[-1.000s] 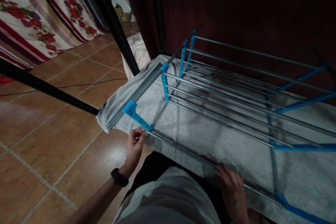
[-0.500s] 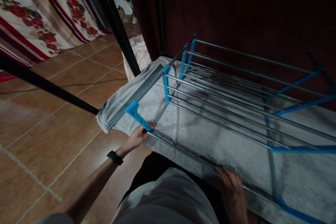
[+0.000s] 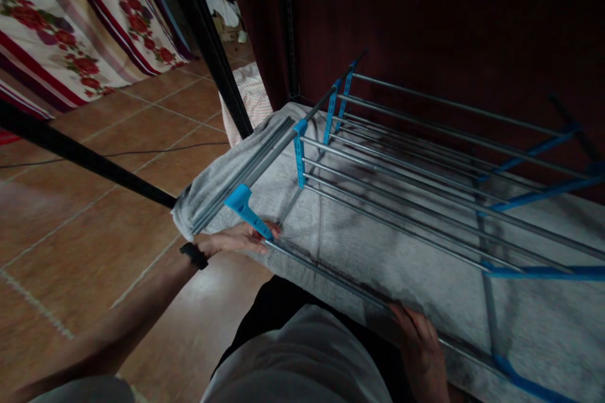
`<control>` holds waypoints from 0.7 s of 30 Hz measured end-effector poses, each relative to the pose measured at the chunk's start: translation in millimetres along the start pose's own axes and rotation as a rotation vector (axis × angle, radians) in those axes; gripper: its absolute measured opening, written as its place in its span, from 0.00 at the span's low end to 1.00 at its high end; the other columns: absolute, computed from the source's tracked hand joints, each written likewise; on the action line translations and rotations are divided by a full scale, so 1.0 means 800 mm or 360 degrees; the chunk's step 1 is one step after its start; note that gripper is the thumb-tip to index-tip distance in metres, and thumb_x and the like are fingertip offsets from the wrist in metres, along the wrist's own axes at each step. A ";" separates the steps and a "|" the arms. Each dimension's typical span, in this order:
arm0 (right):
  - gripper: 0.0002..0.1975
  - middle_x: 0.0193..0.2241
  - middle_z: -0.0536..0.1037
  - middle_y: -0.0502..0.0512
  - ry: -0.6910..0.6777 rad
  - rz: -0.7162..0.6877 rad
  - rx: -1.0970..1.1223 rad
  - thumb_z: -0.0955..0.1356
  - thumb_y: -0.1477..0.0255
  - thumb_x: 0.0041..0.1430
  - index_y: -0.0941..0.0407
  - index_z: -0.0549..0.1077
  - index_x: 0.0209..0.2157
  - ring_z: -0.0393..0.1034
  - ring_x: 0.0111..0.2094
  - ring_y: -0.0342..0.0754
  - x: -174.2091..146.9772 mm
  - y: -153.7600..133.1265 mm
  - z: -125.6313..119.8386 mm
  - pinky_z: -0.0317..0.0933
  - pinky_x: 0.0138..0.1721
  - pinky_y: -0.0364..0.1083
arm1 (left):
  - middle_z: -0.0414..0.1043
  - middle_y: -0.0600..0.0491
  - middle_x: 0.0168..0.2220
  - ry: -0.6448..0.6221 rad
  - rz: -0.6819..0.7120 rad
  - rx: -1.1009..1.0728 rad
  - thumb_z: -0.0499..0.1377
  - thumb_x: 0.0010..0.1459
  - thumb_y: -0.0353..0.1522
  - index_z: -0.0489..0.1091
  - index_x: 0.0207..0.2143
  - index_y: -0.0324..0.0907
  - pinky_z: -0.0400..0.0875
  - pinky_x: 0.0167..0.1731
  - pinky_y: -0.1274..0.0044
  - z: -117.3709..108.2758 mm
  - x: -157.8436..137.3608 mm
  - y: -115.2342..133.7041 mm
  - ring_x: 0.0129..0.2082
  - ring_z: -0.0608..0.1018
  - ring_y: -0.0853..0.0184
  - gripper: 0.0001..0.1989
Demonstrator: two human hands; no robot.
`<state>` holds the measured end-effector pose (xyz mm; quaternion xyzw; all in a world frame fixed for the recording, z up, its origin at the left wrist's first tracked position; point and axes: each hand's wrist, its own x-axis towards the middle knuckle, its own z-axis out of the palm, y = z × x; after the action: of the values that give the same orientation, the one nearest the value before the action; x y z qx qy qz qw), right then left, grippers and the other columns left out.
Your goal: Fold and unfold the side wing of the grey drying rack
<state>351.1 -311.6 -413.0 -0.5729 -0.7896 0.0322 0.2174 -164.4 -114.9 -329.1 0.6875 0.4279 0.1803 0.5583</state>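
Observation:
A rack of thin metal tubes [image 3: 401,177] with blue plastic side brackets lies on a grey blanket. My left hand [image 3: 239,238], with a dark wristband, grips the lower end of the nearest blue plastic bracket [image 3: 250,215]; its fingertips are partly hidden behind the bracket. From that end, the nearest metal tube [image 3: 326,272] runs right along the blanket's front edge. My right hand [image 3: 418,343] is closed around this tube, between the left bracket and another blue bracket [image 3: 520,376] at the lower right.
The grey blanket [image 3: 534,315] covers a low surface, with loose grey tubes [image 3: 236,184] on its left end. Black metal frame bars [image 3: 89,154] cross on the left over a tiled floor [image 3: 57,220]. A dark red curtain [image 3: 425,12] hangs behind; a flowered curtain [image 3: 51,31] hangs far left.
My left wrist and forearm have swung up and to the left, and the hand lies flatter by the bracket's lower end. The right hand and rack are nearly unchanged.

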 end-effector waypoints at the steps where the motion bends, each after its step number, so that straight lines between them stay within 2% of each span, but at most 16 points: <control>1: 0.33 0.50 0.76 0.58 -0.0005 0.0002 0.0007 0.59 0.83 0.65 0.45 0.63 0.67 0.75 0.47 0.55 0.000 0.000 0.000 0.71 0.48 0.55 | 0.78 0.46 0.51 -0.0076 -0.0035 -0.0043 0.72 0.53 0.46 0.78 0.46 0.39 0.74 0.45 0.72 -0.004 0.002 0.005 0.46 0.78 0.58 0.25; 4: 0.33 0.49 0.77 0.58 -0.0007 0.0021 0.0027 0.59 0.83 0.65 0.44 0.64 0.67 0.75 0.47 0.55 0.002 0.000 -0.002 0.71 0.48 0.55 | 0.76 0.46 0.52 -0.0170 -0.0092 -0.0134 0.71 0.55 0.46 0.78 0.44 0.40 0.73 0.49 0.71 -0.008 0.009 0.013 0.48 0.77 0.59 0.22; 8: 0.34 0.51 0.77 0.57 -0.0027 0.0057 0.0061 0.58 0.83 0.65 0.44 0.64 0.68 0.76 0.48 0.54 0.003 0.000 -0.006 0.72 0.47 0.53 | 0.76 0.46 0.51 -0.0086 -0.0062 -0.0149 0.70 0.57 0.47 0.77 0.42 0.40 0.70 0.54 0.70 -0.001 0.013 0.000 0.49 0.75 0.60 0.20; 14: 0.37 0.51 0.77 0.57 -0.0020 0.0049 0.0051 0.58 0.85 0.63 0.42 0.63 0.69 0.75 0.49 0.54 0.007 -0.002 -0.013 0.72 0.48 0.52 | 0.76 0.46 0.51 0.0053 -0.0071 -0.0251 0.71 0.54 0.50 0.78 0.42 0.42 0.72 0.53 0.69 0.011 0.009 -0.030 0.50 0.76 0.59 0.23; 21: 0.39 0.49 0.77 0.55 -0.0005 0.0026 0.0006 0.59 0.85 0.62 0.41 0.63 0.70 0.75 0.48 0.53 0.010 -0.006 -0.009 0.72 0.47 0.51 | 0.76 0.44 0.54 0.0133 -0.0029 -0.0247 0.70 0.57 0.48 0.79 0.41 0.42 0.72 0.56 0.65 0.019 0.005 -0.033 0.54 0.77 0.57 0.21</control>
<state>347.3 -307.2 -402.2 -0.5788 -0.7853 0.0365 0.2170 -161.4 -121.0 -358.8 0.6302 0.4419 0.2364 0.5931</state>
